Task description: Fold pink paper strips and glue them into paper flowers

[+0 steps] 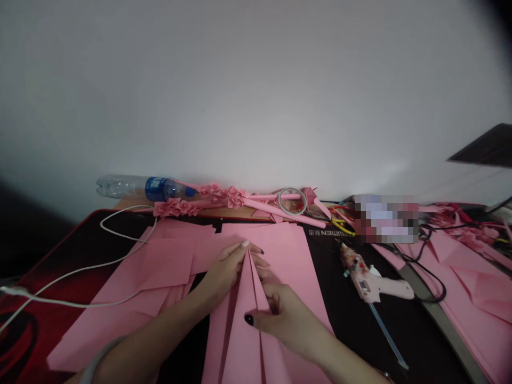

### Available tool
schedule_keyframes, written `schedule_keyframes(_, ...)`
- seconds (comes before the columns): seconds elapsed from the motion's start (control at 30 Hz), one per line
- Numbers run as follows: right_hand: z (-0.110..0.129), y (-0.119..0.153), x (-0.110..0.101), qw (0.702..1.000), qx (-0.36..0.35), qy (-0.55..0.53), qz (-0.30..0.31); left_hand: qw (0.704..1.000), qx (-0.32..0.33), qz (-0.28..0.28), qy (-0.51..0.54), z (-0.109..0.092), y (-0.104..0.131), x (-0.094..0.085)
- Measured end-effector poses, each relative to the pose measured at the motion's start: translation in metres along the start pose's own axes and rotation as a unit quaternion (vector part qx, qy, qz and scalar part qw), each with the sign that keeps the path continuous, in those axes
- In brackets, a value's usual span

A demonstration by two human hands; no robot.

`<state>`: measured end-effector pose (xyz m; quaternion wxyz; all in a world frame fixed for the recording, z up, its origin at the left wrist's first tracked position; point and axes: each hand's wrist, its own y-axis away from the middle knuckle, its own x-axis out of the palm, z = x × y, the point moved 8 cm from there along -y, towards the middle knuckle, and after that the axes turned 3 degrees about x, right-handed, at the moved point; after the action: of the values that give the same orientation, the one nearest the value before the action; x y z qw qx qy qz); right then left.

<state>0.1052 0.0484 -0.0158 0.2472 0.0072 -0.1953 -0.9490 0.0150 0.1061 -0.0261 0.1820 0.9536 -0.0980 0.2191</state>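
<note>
Left hand (229, 268) + right hand (285, 316) | part-curled | holding folded pink paper (244, 349)

The folded pink paper (240, 352) runs below my view; some blurred object (386, 218) beyond the glue gun (370, 285) escapes me.

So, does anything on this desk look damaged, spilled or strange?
The front of the hot glue gun is crusted with brownish residue, unlike its pale handle. The plastic bottle lies on its side by the wall; no spill shows.
</note>
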Motion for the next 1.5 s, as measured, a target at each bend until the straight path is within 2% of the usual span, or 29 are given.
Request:
schedule_keyframes(0.2, -0.010, 0.002, -0.004, 0.999, 0.028, -0.018, -0.008, 1.000, 0.025, 0.017, -0.007, 0.001, -0.003, -0.007)
schedule_keyframes(0.57, -0.008, 0.002, -0.001, 0.998, 0.029, -0.053, 0.006, 0.997, 0.029, 0.051, -0.041, -0.006, 0.002, 0.001)
schedule_keyframes(0.83, -0.004, 0.003, 0.000, 0.999, 0.038, -0.005, -0.008, 0.997, 0.034, 0.033, -0.064, -0.004, 0.000, -0.002)
schedule_keyframes(1.07, 0.008, 0.004, -0.006, 0.994, -0.021, 0.097, -0.050, 0.992, 0.072, 0.035, -0.101, -0.010, 0.003, 0.003)
schedule_keyframes(1.2, 0.002, 0.003, -0.003, 0.994, -0.001, 0.103, -0.043, 0.995, 0.066, 0.021, -0.075, -0.010, 0.004, 0.005)
schedule_keyframes(1.33, -0.007, 0.003, -0.003, 0.992, 0.033, 0.110, -0.051, 0.992, 0.054, -0.010, -0.114, -0.011, 0.003, 0.003)
schedule_keyframes(1.5, -0.009, 0.003, -0.003, 0.991, 0.025, 0.120, -0.049, 0.992, 0.032, -0.014, -0.119, -0.008, 0.001, 0.001)
